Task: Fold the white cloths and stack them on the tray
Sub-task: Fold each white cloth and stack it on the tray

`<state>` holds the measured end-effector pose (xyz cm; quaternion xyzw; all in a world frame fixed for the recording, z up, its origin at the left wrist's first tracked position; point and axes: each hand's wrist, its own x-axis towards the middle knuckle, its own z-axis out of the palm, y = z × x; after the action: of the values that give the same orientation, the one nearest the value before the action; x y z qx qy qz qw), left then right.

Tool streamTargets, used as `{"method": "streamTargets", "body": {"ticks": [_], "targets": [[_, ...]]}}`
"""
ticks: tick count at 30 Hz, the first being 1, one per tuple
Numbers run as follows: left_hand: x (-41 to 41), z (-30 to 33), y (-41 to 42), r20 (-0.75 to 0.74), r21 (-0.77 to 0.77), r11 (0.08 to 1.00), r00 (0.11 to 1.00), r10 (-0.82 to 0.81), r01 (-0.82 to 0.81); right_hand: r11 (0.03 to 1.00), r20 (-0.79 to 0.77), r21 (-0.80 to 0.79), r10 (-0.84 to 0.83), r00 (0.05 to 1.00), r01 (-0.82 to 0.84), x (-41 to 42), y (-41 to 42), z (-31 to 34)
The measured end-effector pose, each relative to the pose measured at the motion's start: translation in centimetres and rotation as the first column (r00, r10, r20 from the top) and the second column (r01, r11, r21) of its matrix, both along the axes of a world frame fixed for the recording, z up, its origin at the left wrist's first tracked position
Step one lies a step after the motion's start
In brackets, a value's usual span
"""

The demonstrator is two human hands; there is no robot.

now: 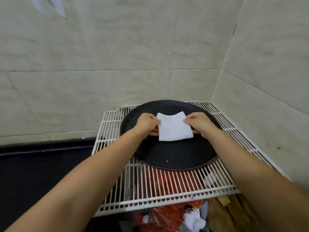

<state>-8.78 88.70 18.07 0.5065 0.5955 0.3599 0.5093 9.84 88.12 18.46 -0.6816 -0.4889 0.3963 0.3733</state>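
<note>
A folded white cloth (pixel 173 128) lies over the far half of a round black tray (pixel 175 156). My left hand (pixel 147 124) pinches the cloth's left edge and my right hand (pixel 199 125) pinches its right edge. The far edge of the cloth sags between the two grips. The tray rests on a white wire rack (pixel 167 186). Below the rack's near edge a crumpled white cloth (pixel 194 218) lies among other items.
Tiled walls close in behind and to the right of the rack. A dark counter (pixel 41 173) lies to the left. Under the rack are red material (pixel 167 215) and brown wooden pieces (pixel 229 213).
</note>
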Motion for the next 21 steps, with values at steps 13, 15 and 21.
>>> {"method": "streamTargets", "body": {"ticks": [13, 15, 21], "targets": [[0.1, -0.8, 0.9, -0.704, 0.151, 0.978, 0.71, 0.003, 0.146, 0.986, 0.54, -0.079, 0.164, 0.826, -0.145, -0.7, 1.1, 0.0], [-0.5, -0.5, 0.4, -0.693, 0.166, 0.974, 0.72, 0.004, 0.155, 0.986, 0.574, -0.074, 0.165, 0.802, -0.15, -0.7, 0.3, 0.9], [-5.8, 1.9, -2.9, -0.605, 0.356, 0.93, 0.782, 0.15, 0.097, 0.961, 0.673, 0.088, 0.137, 0.727, -0.263, -4.9, -2.1, 4.1]]}}
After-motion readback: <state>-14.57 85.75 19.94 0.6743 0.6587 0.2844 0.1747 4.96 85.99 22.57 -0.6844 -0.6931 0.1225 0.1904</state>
